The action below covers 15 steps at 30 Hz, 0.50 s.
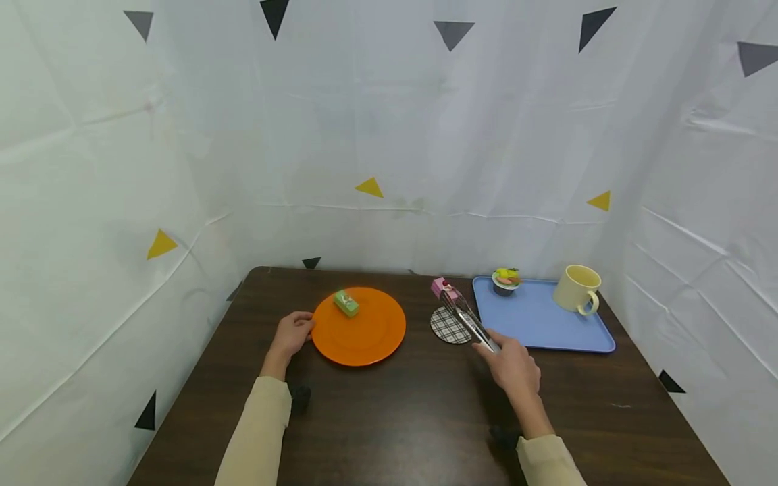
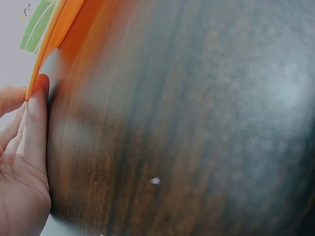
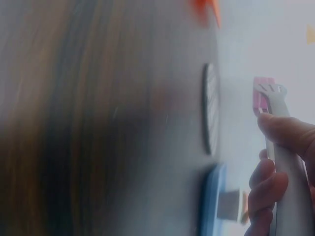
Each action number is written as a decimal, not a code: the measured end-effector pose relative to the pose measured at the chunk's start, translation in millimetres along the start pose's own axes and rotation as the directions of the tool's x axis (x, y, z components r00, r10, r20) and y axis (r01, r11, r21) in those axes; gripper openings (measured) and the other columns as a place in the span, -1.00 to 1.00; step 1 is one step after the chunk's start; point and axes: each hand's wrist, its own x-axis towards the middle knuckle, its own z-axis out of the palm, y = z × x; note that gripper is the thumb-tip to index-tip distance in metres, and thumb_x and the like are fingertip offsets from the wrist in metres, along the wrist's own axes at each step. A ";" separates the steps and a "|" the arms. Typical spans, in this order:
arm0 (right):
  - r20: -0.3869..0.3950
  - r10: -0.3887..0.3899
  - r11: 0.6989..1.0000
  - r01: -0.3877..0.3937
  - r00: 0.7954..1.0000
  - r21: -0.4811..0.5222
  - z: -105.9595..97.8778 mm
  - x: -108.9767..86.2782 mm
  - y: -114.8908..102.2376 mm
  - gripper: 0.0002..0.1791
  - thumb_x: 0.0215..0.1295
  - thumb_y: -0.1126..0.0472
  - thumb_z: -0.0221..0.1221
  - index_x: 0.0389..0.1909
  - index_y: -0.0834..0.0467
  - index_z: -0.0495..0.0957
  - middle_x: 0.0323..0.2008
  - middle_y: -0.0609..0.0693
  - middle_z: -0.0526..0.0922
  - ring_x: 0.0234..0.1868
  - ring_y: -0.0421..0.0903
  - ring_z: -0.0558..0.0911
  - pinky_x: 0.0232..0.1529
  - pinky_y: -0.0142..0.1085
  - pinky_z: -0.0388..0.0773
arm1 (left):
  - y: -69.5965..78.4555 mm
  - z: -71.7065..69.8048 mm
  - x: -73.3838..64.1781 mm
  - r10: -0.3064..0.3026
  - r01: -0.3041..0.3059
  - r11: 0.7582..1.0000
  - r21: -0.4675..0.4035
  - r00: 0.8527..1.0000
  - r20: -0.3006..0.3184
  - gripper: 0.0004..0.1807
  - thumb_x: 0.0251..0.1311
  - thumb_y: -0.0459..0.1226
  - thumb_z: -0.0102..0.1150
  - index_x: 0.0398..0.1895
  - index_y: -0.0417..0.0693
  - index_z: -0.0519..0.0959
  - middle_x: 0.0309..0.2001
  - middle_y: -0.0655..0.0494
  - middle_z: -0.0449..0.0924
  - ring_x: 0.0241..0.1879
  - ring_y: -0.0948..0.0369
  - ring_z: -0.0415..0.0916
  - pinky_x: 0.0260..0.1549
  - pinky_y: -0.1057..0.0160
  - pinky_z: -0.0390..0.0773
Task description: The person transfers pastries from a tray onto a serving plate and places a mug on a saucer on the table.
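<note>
My left hand [image 1: 294, 333] pinches the left rim of an orange plate [image 1: 371, 341], thumb above and fingers beneath in the left wrist view. A small green cake piece [image 1: 346, 303] sits on that plate, toward its upper left. My right hand [image 1: 515, 364] grips metal tongs [image 1: 477, 329] that point away and to the left. Between their tips is a pink cake piece [image 1: 436, 286] with a red bit on top, held above the table in the right wrist view. Below the tongs lies a round, checked coaster [image 1: 446, 327], partly covered by them in the head view.
A blue tray [image 1: 535, 331] lies at the right of the dark wooden table [image 1: 389, 432]. On it stand a small cup with a colourful topping [image 1: 506, 281] and a yellow mug [image 1: 571, 291]. White curtains [image 1: 389, 121] with triangles surround the table.
</note>
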 end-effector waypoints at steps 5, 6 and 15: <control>0.001 -0.037 0.999 0.037 0.999 -0.007 8.5 1.3 -20.3 -0.19 0.15 -0.55 0.07 0.40 -0.30 0.39 0.26 0.18 0.53 -0.11 0.21 0.64 -0.37 0.03 0.44 | 1.0 -1.6 -1.1 0.009 -0.009 1.000 0.002 1.000 -0.012 -0.57 0.47 -0.20 0.04 0.30 -0.18 0.42 0.20 -0.19 0.51 0.12 0.01 0.53 0.07 0.11 0.60; -0.001 -0.044 0.999 0.044 0.999 -0.012 10.2 1.2 -23.9 -0.19 0.16 -0.54 0.07 0.40 -0.30 0.39 0.28 0.18 0.52 -0.07 0.23 0.63 -0.35 0.05 0.45 | 1.8 -2.0 -1.7 0.014 -0.014 1.000 0.001 1.000 -0.008 -0.57 0.48 -0.20 0.03 0.31 -0.20 0.41 0.20 -0.21 0.51 0.12 0.00 0.53 0.07 0.11 0.60; -0.007 -0.101 0.994 0.101 0.995 -0.040 32.5 1.1 -48.0 -0.33 0.22 -0.39 0.19 0.35 -0.33 0.44 0.21 0.19 0.58 -0.14 0.22 0.66 -0.38 0.06 0.47 | 0.7 -0.5 -4.3 0.014 -0.014 1.000 -0.014 1.000 0.002 -0.58 0.48 -0.21 0.02 0.31 -0.18 0.42 0.18 -0.19 0.53 0.08 0.02 0.55 0.03 0.14 0.62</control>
